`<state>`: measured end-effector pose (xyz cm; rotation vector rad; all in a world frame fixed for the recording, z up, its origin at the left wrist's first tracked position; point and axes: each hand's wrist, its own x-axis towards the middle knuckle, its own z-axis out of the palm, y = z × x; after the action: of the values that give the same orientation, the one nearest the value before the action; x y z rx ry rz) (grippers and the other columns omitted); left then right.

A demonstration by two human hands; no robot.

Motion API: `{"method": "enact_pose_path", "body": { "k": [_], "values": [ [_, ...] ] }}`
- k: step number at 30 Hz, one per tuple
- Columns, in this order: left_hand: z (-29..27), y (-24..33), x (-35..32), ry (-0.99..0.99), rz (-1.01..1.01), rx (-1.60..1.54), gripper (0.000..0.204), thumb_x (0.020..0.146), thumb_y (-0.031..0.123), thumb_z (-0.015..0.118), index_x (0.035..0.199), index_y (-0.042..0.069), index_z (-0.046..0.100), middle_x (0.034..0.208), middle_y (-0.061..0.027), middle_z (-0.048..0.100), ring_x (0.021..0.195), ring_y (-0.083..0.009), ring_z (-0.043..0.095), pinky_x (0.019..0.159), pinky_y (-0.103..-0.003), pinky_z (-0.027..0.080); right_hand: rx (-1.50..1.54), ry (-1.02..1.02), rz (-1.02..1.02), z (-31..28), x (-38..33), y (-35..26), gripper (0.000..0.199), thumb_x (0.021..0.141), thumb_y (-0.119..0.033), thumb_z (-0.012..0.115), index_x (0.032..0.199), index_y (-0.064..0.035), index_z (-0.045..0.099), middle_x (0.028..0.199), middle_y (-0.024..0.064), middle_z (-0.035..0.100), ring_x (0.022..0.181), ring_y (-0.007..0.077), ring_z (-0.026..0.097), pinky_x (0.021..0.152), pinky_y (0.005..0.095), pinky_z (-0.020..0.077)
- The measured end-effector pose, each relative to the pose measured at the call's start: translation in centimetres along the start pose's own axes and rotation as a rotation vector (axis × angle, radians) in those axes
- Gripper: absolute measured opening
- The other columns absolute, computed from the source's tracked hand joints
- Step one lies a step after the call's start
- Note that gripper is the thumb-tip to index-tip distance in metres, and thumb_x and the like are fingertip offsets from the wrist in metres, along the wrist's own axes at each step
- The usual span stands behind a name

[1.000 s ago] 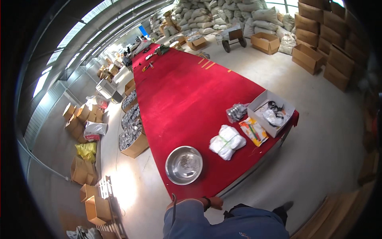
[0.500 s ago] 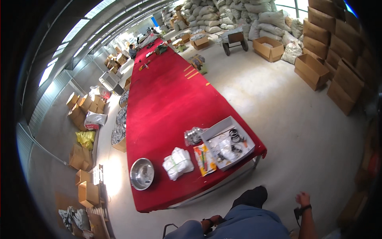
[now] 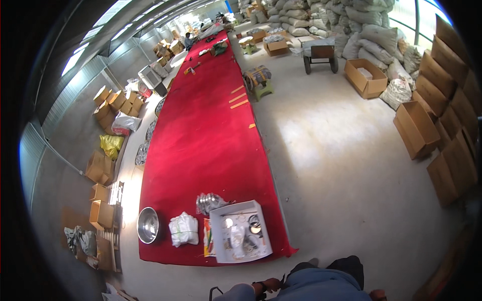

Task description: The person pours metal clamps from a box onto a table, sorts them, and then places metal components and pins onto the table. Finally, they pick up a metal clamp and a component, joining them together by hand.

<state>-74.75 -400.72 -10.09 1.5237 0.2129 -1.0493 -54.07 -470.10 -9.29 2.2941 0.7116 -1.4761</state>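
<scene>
My left hand (image 3: 272, 285) is low in the view, in front of my blue shirt, a dark band round its wrist. Its fingers look curled beside a small dark thing that I cannot make out. Of my right hand (image 3: 377, 295) only a small part shows at the lower edge; its fingers are hidden. Both hands are off the long red-covered table (image 3: 201, 145). On its near end stand a grey-white box (image 3: 216, 236) of small parts, a colourful packet (image 3: 207, 236), a bundle of white bags (image 3: 184, 229), clear-wrapped metal parts (image 3: 209, 203) and a steel bowl (image 3: 148, 226).
Concrete floor (image 3: 326, 200) runs along the table's right side. Open cartons (image 3: 415, 129), a wheeled cart (image 3: 320, 53), a green stool (image 3: 262, 90) and stacked sacks (image 3: 379, 37) stand there. More cartons (image 3: 102, 214) and a yellow bag (image 3: 111, 145) line the left wall.
The view has swung right, so the table now lies farther left. My right hand has dropped from beside my body to the lower edge. My left hand keeps almost the same place.
</scene>
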Motion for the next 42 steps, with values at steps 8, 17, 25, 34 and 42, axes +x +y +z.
{"method": "enact_pose_path", "body": {
  "k": [8, 17, 25, 34, 42],
  "values": [
    [-0.1, 11.9, 8.6, 0.208, -0.207, -0.276, 0.035, 0.092, 0.031, 0.07, 0.123, 0.014, 0.07, 0.107, -0.0071, 0.071, 0.092, -0.0262, 0.07, 0.073, -0.043, 0.061, -0.119, 0.153, -0.028, -25.6, 6.0, 14.1, 0.035, 0.093, -0.038, 0.052, 0.106, -0.0189, 0.078, 0.111, 0.0125, 0.075, 0.104, 0.0323, 0.072, 0.086, 0.0502, 0.0557],
    [-9.5, 31.7, 21.7, 0.418, -0.468, -0.585, 0.033, 0.095, 0.034, 0.067, 0.122, 0.015, 0.071, 0.103, -0.0066, 0.071, 0.09, -0.0252, 0.07, 0.074, -0.044, 0.06, -0.303, 0.487, -0.194, -64.5, 26.8, 24.0, 0.022, 0.085, -0.041, 0.064, 0.087, -0.0232, 0.077, 0.09, 0.0033, 0.074, 0.092, 0.0273, 0.071, 0.077, 0.0462, 0.0552],
    [-28.4, 38.4, 30.6, 0.402, -0.548, -0.363, 0.04, 0.095, 0.041, 0.065, 0.118, 0.01, 0.073, 0.1, -0.0109, 0.072, 0.086, -0.0275, 0.07, 0.078, -0.045, 0.058, 1.517, 0.435, -0.327, -99.7, 35.7, 17.8, 0.011, 0.092, -0.003, 0.062, 0.103, -0.0014, 0.06, 0.087, 0.0135, 0.068, 0.07, 0.0256, 0.071, 0.056, 0.0367, 0.0599],
    [-68.4, 55.5, 40.1, 0.994, -0.341, -0.222, 0.038, 0.087, 0.037, 0.06, 0.086, 0.001, 0.073, 0.085, -0.0189, 0.073, 0.077, -0.0341, 0.07, 0.074, -0.047, 0.054, -0.308, 0.184, -0.388, -105.2, 44.1, 26.6, 0.029, 0.085, -0.035, 0.061, 0.098, -0.0159, 0.079, 0.101, 0.0102, 0.077, 0.1, 0.0287, 0.074, 0.082, 0.047, 0.0588],
    [-94.5, 73.6, 49.3, 1.096, 0.011, -0.264, 0.039, 0.092, 0.04, 0.064, 0.108, 0.005, 0.074, 0.087, -0.0116, 0.075, 0.081, -0.0281, 0.072, 0.077, -0.039, 0.057, -0.428, 0.046, -0.393, -125.2, 51.2, 28.2, 0.031, 0.079, -0.041, 0.067, 0.099, -0.0219, 0.08, 0.103, 0.0093, 0.077, 0.101, 0.0294, 0.074, 0.084, 0.0464, 0.0581]
  ]
}}
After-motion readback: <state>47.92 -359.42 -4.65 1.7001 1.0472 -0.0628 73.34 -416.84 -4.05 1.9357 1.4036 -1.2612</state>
